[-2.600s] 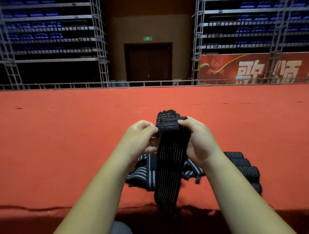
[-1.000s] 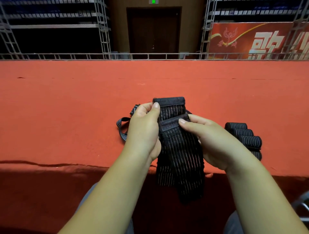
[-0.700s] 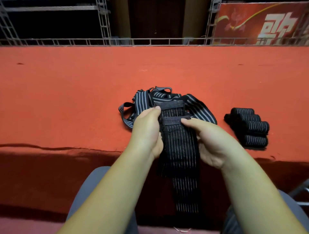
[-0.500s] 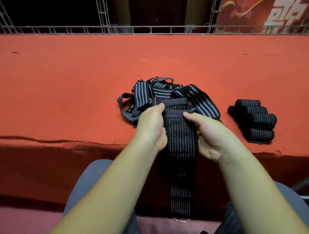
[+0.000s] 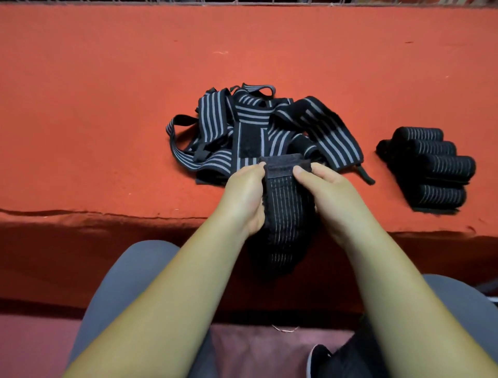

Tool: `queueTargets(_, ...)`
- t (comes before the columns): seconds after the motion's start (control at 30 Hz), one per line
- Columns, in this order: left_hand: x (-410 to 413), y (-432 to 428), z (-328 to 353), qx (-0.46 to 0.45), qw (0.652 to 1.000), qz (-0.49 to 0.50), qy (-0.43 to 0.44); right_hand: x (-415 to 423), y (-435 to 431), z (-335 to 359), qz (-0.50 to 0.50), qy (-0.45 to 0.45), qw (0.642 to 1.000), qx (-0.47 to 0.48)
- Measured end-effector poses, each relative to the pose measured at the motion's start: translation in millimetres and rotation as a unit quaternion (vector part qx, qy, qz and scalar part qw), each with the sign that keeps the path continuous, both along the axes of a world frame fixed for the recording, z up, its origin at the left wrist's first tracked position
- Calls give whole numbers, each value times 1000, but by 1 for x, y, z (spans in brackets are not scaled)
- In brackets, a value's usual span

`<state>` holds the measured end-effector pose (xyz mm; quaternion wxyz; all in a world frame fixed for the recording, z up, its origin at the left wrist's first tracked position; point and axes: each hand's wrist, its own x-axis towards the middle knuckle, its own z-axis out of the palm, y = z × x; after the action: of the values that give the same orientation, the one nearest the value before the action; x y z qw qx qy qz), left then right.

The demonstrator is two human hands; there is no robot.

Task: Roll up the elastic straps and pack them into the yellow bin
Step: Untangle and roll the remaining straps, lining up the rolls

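A black elastic strap (image 5: 285,215) with thin grey stripes hangs over the near edge of the red table (image 5: 107,121). Its top end is folded over. My left hand (image 5: 244,197) pinches that fold from the left, and my right hand (image 5: 331,194) pinches it from the right. Behind my hands lies a loose pile of unrolled straps (image 5: 250,129). Several rolled straps (image 5: 431,167) sit side by side at the right. No yellow bin is in view.
The table's near edge (image 5: 107,215) runs across the view just below my hands. My knees in grey trousers (image 5: 129,283) are under it. A metal rail (image 5: 242,2) lines the far edge.
The camera has tilted down from the hall to the table and my lap. My hands have lowered with the strap, and the folded top end has grown shorter and tighter.
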<state>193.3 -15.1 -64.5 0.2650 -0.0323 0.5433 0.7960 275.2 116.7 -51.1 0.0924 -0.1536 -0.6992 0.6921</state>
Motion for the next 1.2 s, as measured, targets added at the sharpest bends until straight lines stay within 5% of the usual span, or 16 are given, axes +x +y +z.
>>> queueTargets(0.27, 2, -6, -10, -43, 995, -30, 81, -11, 11, -11, -39, 33, 998, -38)
queueTargets(0.4, -3, -14, -6, -194, 960, -10, 201, -13, 14, -12, -48, 44, 992, -107)
queueTargets(0.6, 7, -25, -5, -272, 926, -62, 255, -8, 11, -11, -71, 67, 979, -179)
queueTargets(0.83, 14, -58, 0, -351, 822, -218, 391, 1, 9, -12, -51, 72, 977, -196)
queueTargets(1.07, 26, -63, 4, -434, 670, -310, 516, 2, 2, -17, -59, 65, 976, -200)
queueTargets(1.13, 29, -62, 1, -425, 691, -284, 511, 3, 1, -16, -52, 63, 981, -178)
queueTargets(1.2, 30, -58, 6, -336, 826, -210, 401, 5, -1, -16, -39, 66, 985, -152)
